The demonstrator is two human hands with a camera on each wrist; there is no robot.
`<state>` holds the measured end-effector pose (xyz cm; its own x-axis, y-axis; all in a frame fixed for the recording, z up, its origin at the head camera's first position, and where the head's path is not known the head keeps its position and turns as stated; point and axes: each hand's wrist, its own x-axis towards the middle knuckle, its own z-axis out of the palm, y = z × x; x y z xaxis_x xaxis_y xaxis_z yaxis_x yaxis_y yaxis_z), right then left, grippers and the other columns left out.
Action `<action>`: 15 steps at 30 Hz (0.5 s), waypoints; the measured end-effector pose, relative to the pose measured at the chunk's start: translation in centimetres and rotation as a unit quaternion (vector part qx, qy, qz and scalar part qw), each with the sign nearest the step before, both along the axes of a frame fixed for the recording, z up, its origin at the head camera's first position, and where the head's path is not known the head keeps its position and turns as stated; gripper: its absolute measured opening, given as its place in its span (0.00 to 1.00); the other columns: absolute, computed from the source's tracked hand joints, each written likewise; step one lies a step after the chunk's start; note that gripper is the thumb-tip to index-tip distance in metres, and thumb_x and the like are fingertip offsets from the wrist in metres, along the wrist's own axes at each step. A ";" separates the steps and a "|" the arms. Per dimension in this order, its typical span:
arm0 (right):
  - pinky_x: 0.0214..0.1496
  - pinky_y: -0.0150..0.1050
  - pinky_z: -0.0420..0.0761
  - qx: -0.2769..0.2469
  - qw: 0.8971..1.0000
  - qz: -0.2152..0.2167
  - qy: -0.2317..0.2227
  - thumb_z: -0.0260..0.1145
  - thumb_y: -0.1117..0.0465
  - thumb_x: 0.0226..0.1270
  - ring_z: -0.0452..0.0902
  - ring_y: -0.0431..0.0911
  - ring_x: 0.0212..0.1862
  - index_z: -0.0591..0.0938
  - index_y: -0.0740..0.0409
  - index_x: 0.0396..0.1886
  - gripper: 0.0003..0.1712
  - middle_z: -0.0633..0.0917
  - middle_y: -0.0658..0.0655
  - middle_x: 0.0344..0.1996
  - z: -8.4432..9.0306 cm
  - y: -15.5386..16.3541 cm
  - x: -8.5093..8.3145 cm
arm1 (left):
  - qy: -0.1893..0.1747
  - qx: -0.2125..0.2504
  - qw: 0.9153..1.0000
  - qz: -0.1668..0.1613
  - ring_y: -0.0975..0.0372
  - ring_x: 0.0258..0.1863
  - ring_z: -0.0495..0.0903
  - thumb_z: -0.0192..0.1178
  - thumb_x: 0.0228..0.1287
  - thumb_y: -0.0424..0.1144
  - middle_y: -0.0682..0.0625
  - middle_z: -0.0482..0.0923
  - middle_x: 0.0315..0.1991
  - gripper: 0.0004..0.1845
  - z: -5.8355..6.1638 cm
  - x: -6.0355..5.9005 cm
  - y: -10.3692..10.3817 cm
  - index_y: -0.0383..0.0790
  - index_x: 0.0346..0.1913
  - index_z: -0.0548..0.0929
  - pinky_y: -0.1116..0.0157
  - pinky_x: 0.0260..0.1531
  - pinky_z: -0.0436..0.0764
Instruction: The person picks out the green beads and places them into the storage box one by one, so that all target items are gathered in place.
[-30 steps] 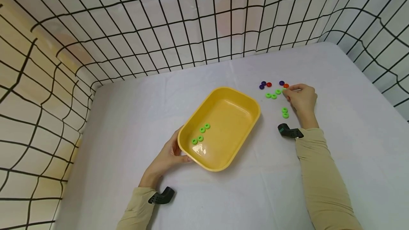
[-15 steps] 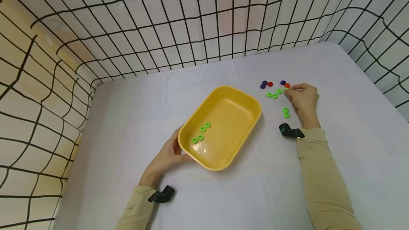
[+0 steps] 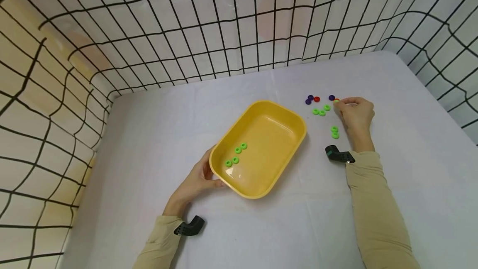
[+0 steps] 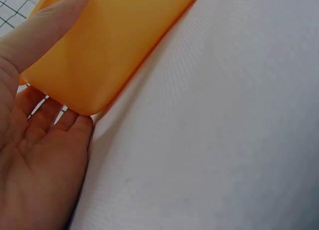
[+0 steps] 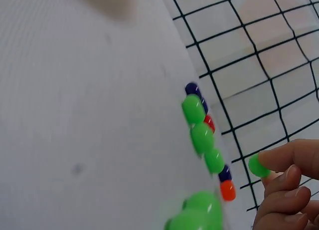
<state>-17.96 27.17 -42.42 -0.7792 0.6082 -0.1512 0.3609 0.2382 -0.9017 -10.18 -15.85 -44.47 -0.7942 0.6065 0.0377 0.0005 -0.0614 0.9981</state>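
While pinched between thumb and fingertip of the right hand [image 3: 354, 113], a green ring [image 5: 258, 166] is held just above the white bench [image 3: 392, 169], beside loose green rings [image 3: 322, 111] and purple and red ones. A yellow tray [image 3: 278, 136] holding four green rings is gripped at its near corner by the left hand [image 3: 194, 184], thumb on the rim.
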 end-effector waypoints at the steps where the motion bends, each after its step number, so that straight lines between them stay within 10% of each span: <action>1: 0.14 0.26 0.68 0.003 1.000 0.001 0.001 0.69 0.58 0.52 0.67 0.32 0.14 0.79 0.50 0.27 0.06 0.72 0.39 0.09 0.2 -0.3 0.0 | 0.000 -0.002 1.000 0.001 0.53 0.68 0.53 0.69 0.43 0.22 0.46 0.52 0.70 0.51 0.3 0.1 0.0 0.43 0.70 0.53 0.68 0.65 0.58; 8: 0.17 0.24 0.67 -0.029 0.999 0.019 0.014 0.69 0.54 0.54 0.67 0.31 0.16 0.78 0.53 0.32 0.11 0.73 0.39 0.11 1.7 -1.8 0.4 | 0.005 -0.010 1.000 -0.001 0.53 0.69 0.51 0.69 0.44 0.22 0.45 0.52 0.70 0.50 1.3 0.3 0.4 0.39 0.70 0.53 0.65 0.67 0.55; 15: 0.14 0.24 0.63 -0.051 0.997 0.053 0.038 0.68 0.55 0.55 0.64 0.35 0.13 0.77 0.55 0.34 0.12 0.73 0.41 0.12 3.5 -3.9 0.2 | 0.017 -0.008 1.000 -0.001 0.55 0.69 0.52 0.70 0.43 0.24 0.47 0.53 0.70 0.51 -0.1 -0.1 0.0 0.44 0.71 0.53 0.66 0.67 0.55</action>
